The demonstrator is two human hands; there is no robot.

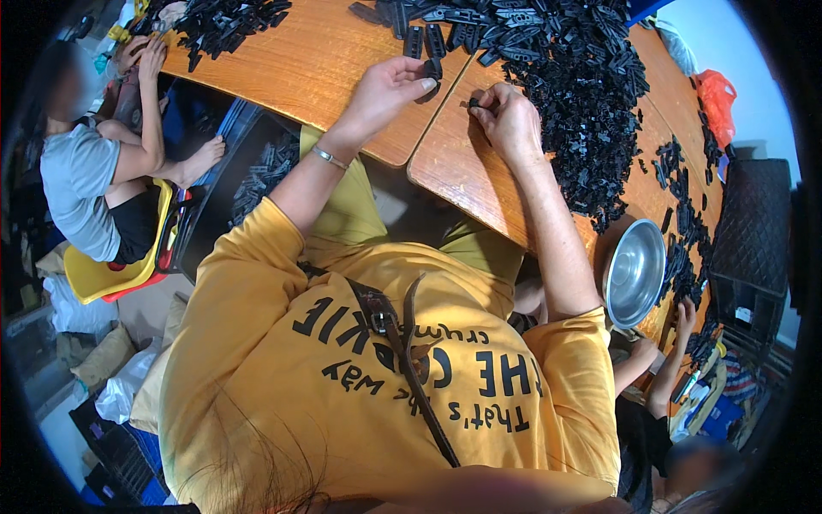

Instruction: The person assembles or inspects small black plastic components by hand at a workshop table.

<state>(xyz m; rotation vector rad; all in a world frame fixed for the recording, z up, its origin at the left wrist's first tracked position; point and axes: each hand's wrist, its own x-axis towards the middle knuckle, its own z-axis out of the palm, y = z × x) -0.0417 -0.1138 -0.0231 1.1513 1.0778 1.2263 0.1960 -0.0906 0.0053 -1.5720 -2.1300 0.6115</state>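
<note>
Over the wooden table point(334, 51), my left hand point(377, 96) pinches a black plastic part point(432, 70) between thumb and fingers. A short way to its right, my right hand point(514, 122) is closed on a small black plastic piece point(473, 103), mostly covered by the fingertips. The two hands are apart, on either side of a seam in the tabletop. Just beyond my left hand lie several longer black parts point(413, 41). A large heap of small black pieces point(582, 120) spreads to the right of my right hand.
A metal bowl point(635, 272) rests at the table's right side. To the left, a person point(86, 180) sits on a yellow chair point(94, 261) by another black pile point(223, 24). Another person's hand point(685, 319) reaches in at lower right. A red bag point(717, 107) stands far right.
</note>
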